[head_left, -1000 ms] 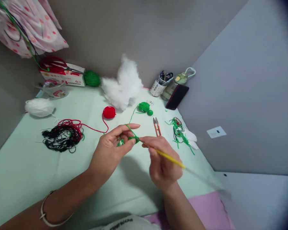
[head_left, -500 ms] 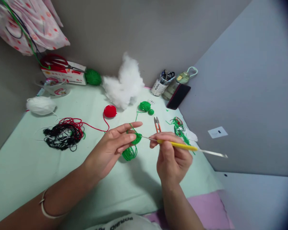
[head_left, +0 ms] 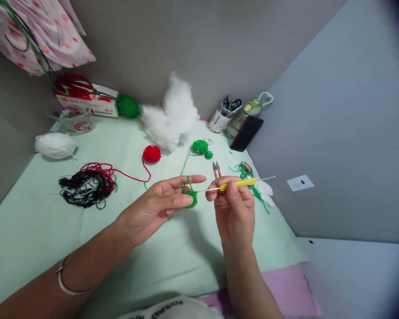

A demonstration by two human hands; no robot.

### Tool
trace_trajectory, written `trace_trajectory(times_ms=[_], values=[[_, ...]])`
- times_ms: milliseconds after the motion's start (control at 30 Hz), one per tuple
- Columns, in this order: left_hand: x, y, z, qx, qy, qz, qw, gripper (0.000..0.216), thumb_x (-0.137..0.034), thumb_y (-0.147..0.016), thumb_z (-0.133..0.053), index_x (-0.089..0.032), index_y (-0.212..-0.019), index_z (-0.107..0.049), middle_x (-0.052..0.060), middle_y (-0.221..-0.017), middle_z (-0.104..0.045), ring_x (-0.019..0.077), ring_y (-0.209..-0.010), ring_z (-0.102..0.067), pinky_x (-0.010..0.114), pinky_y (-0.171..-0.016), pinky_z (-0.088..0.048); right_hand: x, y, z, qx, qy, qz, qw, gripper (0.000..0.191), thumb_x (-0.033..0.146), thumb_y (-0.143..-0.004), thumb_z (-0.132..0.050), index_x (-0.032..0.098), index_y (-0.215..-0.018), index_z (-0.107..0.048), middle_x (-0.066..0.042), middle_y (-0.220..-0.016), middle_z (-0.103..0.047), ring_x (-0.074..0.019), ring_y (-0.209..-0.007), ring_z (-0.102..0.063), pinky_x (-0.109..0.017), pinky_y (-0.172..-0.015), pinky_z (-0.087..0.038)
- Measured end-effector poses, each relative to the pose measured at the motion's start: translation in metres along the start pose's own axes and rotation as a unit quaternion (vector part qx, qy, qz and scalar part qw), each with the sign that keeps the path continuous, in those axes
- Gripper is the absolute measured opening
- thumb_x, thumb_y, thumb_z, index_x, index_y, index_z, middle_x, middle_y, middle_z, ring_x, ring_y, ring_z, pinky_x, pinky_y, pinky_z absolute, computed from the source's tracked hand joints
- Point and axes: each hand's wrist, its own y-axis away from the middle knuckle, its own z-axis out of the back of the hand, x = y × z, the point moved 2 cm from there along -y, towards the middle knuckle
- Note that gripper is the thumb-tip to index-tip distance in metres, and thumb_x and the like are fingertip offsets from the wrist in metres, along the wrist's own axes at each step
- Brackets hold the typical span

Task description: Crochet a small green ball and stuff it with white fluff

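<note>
My left hand (head_left: 159, 204) pinches a small green crochet piece (head_left: 190, 198) between thumb and middle finger, with the index finger stretched out and green yarn running over it. My right hand (head_left: 234, 207) is closed on a yellow-handled crochet hook (head_left: 238, 183), held nearly level, its metal tip pointing left into the green piece. The green strand leads back to a small green yarn ball (head_left: 200, 147) on the pale green table cover (head_left: 33, 226).
Orange thread snips (head_left: 216, 169) lie just beyond my hands. A red yarn ball (head_left: 151, 153), a black and red yarn tangle (head_left: 86, 185), white yarn (head_left: 55, 145), white stuffing (head_left: 173, 116), green scraps (head_left: 249, 177), a tool jar (head_left: 222, 117), a bottle and a dark phone (head_left: 246, 133) stand around.
My right hand swung the hook from pointing down-right to nearly level and rose a little. The green piece dropped loose half a second ago, then gathered back at my left fingertips.
</note>
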Motion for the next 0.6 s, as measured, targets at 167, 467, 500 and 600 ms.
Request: trace_trajectory(times_ms=[167,467,500,600], values=[[0.003,0.001,-0.003,-0.026,-0.027,-0.039,0.999,0.040,-0.029,-0.078,-0.089,-0.028,-0.117,-0.082,-0.002,-0.084,-0.061,0.0101,-0.069,-0.046,0.024,-0.065,-0.038,-0.001,0.000,-0.002,0.036,-0.063,-0.072,0.995,0.018,0.037,-0.096,-0.070,0.024,-0.086,-0.079,-0.001,-0.075,-0.070,-0.0112,-0.062,-0.059,-0.024,-0.060,-0.052],[0.010,0.002,-0.006,-0.128,-0.056,-0.133,0.981,0.034,-0.033,-0.085,-0.086,-0.035,-0.119,-0.081,-0.003,-0.089,-0.068,0.0119,-0.086,-0.056,0.024,-0.083,-0.043,-0.003,0.016,-0.012,0.067,0.253,0.203,0.943,0.031,0.013,-0.099,-0.063,0.032,-0.117,-0.079,-0.004,-0.105,-0.077,-0.0184,-0.090,-0.071,-0.033,-0.074,-0.059],[0.010,0.002,-0.006,-0.133,-0.032,-0.128,0.982,0.036,-0.033,-0.084,-0.086,-0.034,-0.120,-0.081,-0.003,-0.088,-0.067,0.0113,-0.084,-0.056,0.023,-0.081,-0.043,-0.003,0.019,-0.012,0.064,0.314,0.248,0.914,0.036,0.010,-0.097,-0.066,0.033,-0.121,-0.078,-0.005,-0.109,-0.077,-0.0196,-0.094,-0.072,-0.034,-0.077,-0.059],[0.010,-0.002,-0.007,-0.106,0.049,-0.061,0.991,0.036,-0.031,-0.082,-0.087,-0.027,-0.118,-0.082,0.000,-0.089,-0.069,0.0109,-0.082,-0.056,0.023,-0.080,-0.044,-0.001,0.022,-0.012,0.067,0.393,0.322,0.859,0.045,0.006,-0.093,-0.069,0.034,-0.127,-0.076,-0.006,-0.117,-0.077,-0.0212,-0.100,-0.072,-0.035,-0.083,-0.060]])
